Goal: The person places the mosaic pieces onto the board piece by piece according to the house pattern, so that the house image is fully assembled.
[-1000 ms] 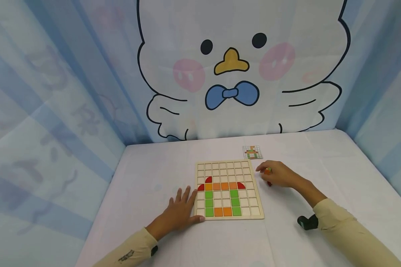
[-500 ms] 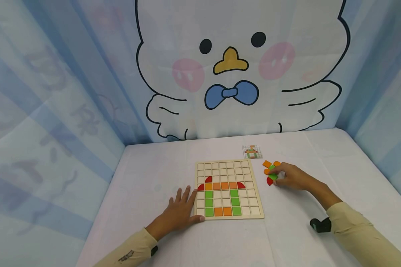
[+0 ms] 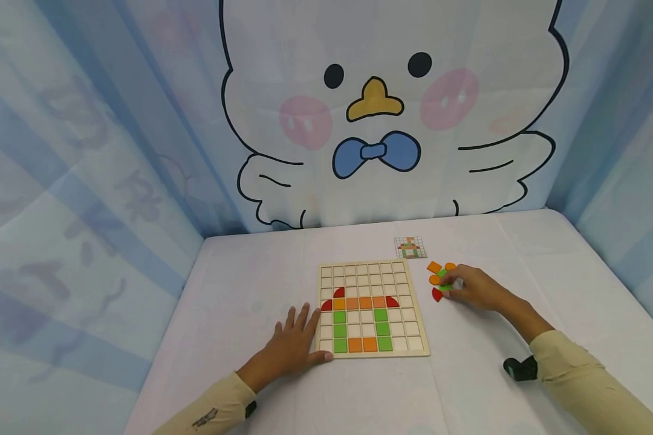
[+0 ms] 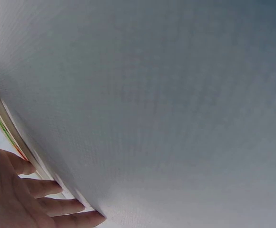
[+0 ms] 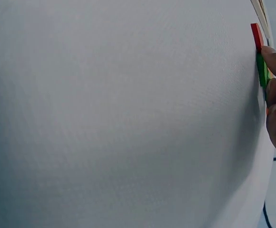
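A square wooden grid board (image 3: 409,266) lies at the middle of the table, with red, orange and green tiles forming a pattern in it. My left hand (image 3: 288,350) rests spread at the board's left edge, thumb on its lower left corner; the left wrist view shows the fingers (image 4: 62,207) reaching along the rim. To the right of the board, my right hand (image 3: 476,289) pinches a green tile (image 5: 261,69) between thumb and forefinger. Right beside that tile lies a red quarter-round tile (image 3: 437,295). Orange tiles (image 3: 434,267) lie in the same small pile, partly covered by the fingers.
A small pattern card (image 3: 410,247) lies behind the board's far right corner. A dark wrist strap device (image 3: 520,368) hangs at the right sleeve. A printed curtain (image 3: 375,199) stands along the table's far edge.
My right hand moved right and released loose tiles into a pile beside the board, then closed its fingertips on a green one. The red tile shifted slightly left. My left hand stayed put.
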`<action>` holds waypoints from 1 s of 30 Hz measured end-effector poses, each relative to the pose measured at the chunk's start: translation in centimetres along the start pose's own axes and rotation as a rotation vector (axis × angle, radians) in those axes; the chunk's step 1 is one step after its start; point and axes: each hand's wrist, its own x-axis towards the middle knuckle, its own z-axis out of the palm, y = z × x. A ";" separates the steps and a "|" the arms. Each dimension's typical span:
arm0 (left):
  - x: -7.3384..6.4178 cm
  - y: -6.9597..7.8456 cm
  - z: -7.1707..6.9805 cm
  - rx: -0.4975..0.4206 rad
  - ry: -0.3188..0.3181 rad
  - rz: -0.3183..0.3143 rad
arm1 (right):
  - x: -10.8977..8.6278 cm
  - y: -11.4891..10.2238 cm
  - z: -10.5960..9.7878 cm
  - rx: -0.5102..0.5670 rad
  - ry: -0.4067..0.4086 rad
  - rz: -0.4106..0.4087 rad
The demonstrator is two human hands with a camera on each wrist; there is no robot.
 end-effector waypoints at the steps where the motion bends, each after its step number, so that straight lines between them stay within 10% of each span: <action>1: 0.0 0.0 0.0 0.001 0.001 0.001 | 0.0 0.0 0.0 -0.003 0.000 0.005; 30: 0.2 -0.2 0.3 0.002 0.001 -0.003 | -0.4 -0.3 -0.4 -0.012 -0.037 0.001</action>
